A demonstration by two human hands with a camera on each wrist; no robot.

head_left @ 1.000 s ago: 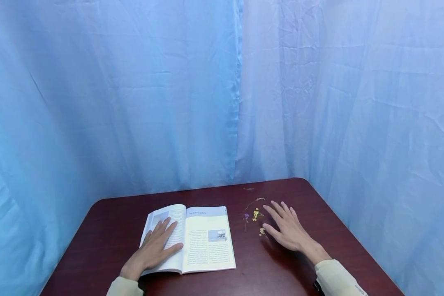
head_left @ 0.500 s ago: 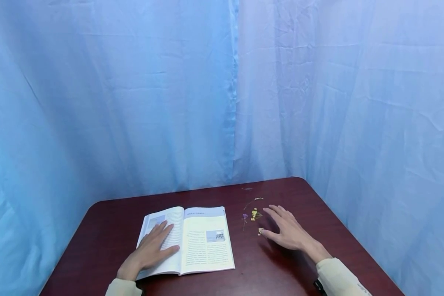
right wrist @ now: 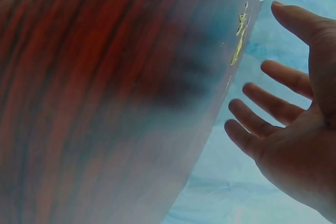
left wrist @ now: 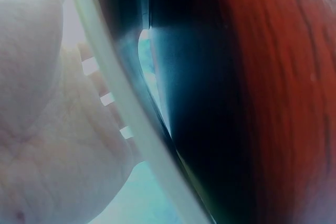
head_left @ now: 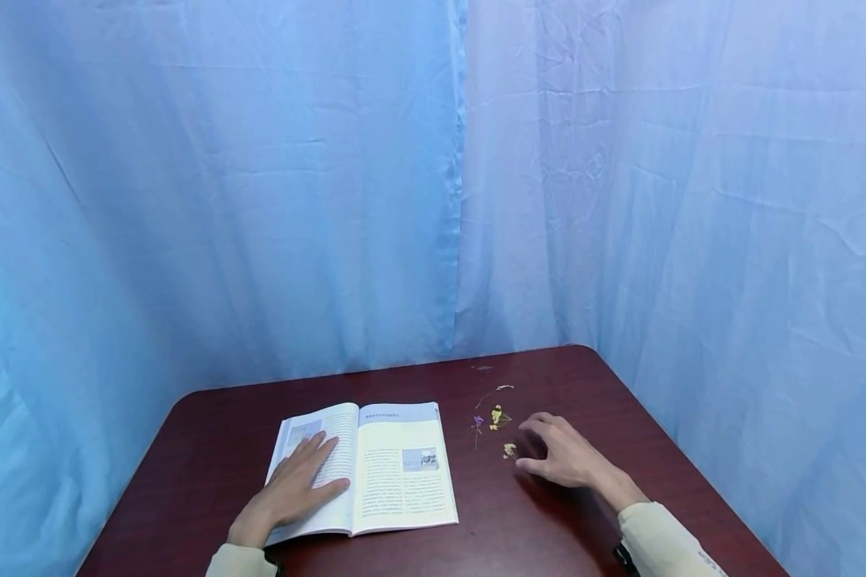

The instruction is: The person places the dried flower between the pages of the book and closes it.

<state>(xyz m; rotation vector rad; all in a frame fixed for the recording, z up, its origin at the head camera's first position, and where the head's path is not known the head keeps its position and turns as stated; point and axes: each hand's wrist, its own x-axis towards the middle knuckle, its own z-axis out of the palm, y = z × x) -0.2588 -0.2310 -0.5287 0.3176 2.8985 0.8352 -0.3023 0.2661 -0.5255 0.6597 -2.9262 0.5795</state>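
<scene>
My left hand [head_left: 292, 489] rests spread on the left page of an open book [head_left: 404, 501], with the thumb pointing toward the spine. In the left wrist view my left palm [left wrist: 42, 129] lies against the book's pages, seen edge-on. My right hand [head_left: 566, 454] hovers over the table, fingers bent and apart, holding nothing. Just left of its thumb lies a small pale yellow flower [head_left: 509, 451]. Farther left are a brighter yellow flower sprig [head_left: 496, 417] and a purple flower [head_left: 478, 421] on a thin stem. The right wrist view shows my right hand [right wrist: 289, 108] with fingers separated.
Behind the sprigs lies a thin curved stem [head_left: 503, 388] with a pale tip. Everything sits on a dark red wooden table [head_left: 224, 441] with rounded far corners. Blue curtains [head_left: 296, 200] hang behind and along both sides.
My right hand's fingers have bent and drawn back slightly, uncovering the pale yellow flower beside the thumb. The left hand stays on the page. The head view has shifted slightly.
</scene>
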